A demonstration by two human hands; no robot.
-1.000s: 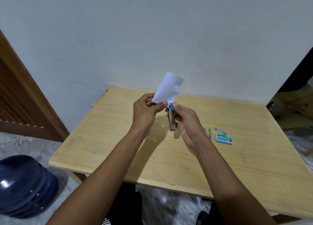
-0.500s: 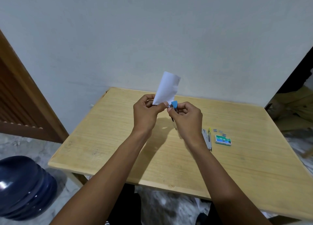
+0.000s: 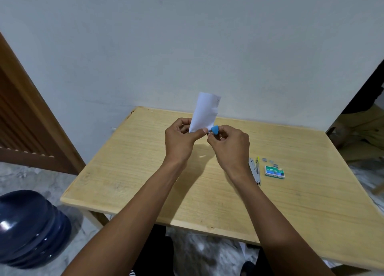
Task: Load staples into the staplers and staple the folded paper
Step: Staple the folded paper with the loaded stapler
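Observation:
Above the wooden table (image 3: 128, 171), my left hand (image 3: 179, 140) pinches the bottom edge of a folded white paper (image 3: 204, 111) that stands upright. My right hand (image 3: 228, 144) grips a small stapler with a blue end (image 3: 215, 129), its mouth at the paper's lower right corner; most of the stapler is hidden in my fingers. A second stapler (image 3: 255, 170), silver with a yellow tip, lies on the table to the right. Beside it sits a green staple box (image 3: 274, 171), with loose staple strips (image 3: 270, 162) just behind it.
A dark blue water jug (image 3: 29, 228) lies on the floor at the lower left. A brown wooden door (image 3: 25, 119) stands at the left, and a white wall rises behind the table. Someone's leg (image 3: 361, 130) shows at the right edge.
My right hand turned the stapler from hanging downward to level at the paper's lower corner, fingers now curled over it. The paper stands more upright. My left hand stayed in place.

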